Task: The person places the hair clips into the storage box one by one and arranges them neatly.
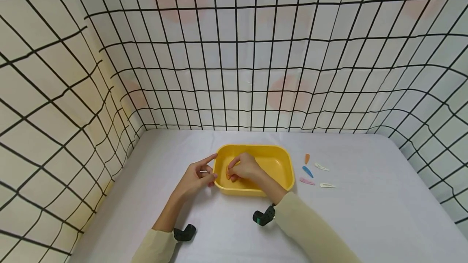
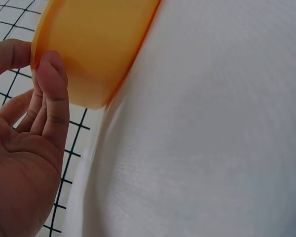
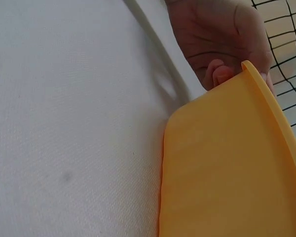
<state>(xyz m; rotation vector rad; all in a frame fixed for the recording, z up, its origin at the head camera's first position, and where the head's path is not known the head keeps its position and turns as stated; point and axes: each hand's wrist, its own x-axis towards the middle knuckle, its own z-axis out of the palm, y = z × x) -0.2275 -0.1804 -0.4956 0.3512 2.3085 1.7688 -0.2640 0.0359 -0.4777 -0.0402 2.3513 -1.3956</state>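
A yellow tray (image 1: 243, 192) lies on the white-covered table. At its left end, my left hand (image 1: 199, 177) holds the rim, with the thumb and fingers meeting the edge; the left wrist view shows fingertips (image 2: 53, 74) against the tray's outer wall (image 2: 96, 49). Inside the tray, toward the left, my right hand (image 1: 244, 167) reaches down. Its fingers pinch a small orange hair clip (image 1: 228, 172), mostly covered by them. From the right wrist, the tray wall (image 3: 227, 143) stands in front of the fingertips.
Right of the tray lie an orange clip (image 1: 307, 158), a blue clip (image 1: 308, 171), a pink clip (image 1: 307, 181) and two white clips (image 1: 321, 167), one nearer. A black wire grid (image 1: 237, 68) backed by white cloth encloses the table's back and sides.
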